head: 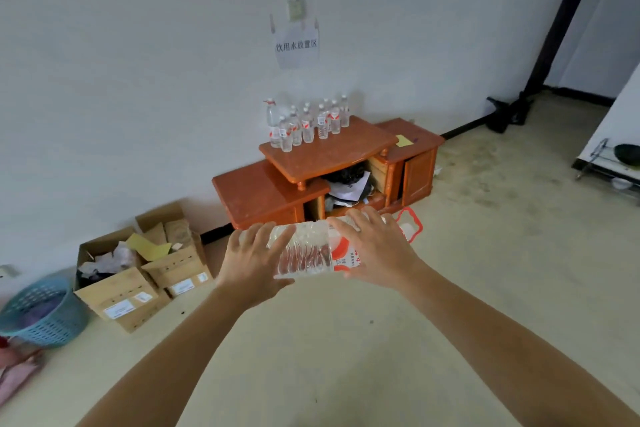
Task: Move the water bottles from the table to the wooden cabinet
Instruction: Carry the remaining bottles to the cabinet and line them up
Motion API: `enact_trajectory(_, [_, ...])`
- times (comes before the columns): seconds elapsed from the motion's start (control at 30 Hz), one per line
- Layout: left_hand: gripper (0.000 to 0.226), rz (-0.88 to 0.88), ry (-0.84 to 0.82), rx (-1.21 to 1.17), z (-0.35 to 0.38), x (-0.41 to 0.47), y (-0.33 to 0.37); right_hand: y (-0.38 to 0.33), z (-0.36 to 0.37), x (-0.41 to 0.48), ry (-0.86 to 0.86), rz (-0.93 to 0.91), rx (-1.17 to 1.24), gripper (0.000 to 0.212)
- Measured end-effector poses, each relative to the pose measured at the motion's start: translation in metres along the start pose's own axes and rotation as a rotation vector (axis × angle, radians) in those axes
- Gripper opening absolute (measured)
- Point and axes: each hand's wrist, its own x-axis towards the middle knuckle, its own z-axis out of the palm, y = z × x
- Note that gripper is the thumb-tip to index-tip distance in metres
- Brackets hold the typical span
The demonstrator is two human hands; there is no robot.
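The large clear plastic water bottle with red label [313,250] lies horizontal, long axis left-right, red carry handle toward the right. Its base is hidden behind the left hand [254,260]; the right hand [375,248] covers the shoulder. Both hands' fingers grasp it, in front of the orange-brown wooden cabinet [322,166].

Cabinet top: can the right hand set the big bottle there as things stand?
Probably not yet. Both the right hand and left hand hold the big bottle well short of the cabinet. Bare floor lies between, and the top's front half is free of the small bottles.
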Motion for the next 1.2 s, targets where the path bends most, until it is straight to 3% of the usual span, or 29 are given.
enact_trajectory(0.27, [0.110, 0.132, -0.045, -0.053, 0.059, 0.201, -0.077, 0.081, 0.023, 0.158, -0.041, 0.141, -0.018, 0.116])
enact_trajectory(0.5, [0.103, 0.256, -0.012, -0.086, 0.114, 0.381, -0.070, 0.201, 0.076, 0.258, -0.076, 0.229, -0.020, 0.115])
enact_trajectory(0.83, [0.103, 0.097, -0.110, -0.068, 0.177, 0.605, -0.046, 0.397, 0.142, 0.430, -0.137, 0.121, 0.081, 0.108])
enact_trajectory(1.2, [0.104, -0.085, -0.245, -0.109, 0.266, 0.737, -0.132, 0.449, 0.208, 0.637, -0.227, -0.084, 0.051, 0.107])
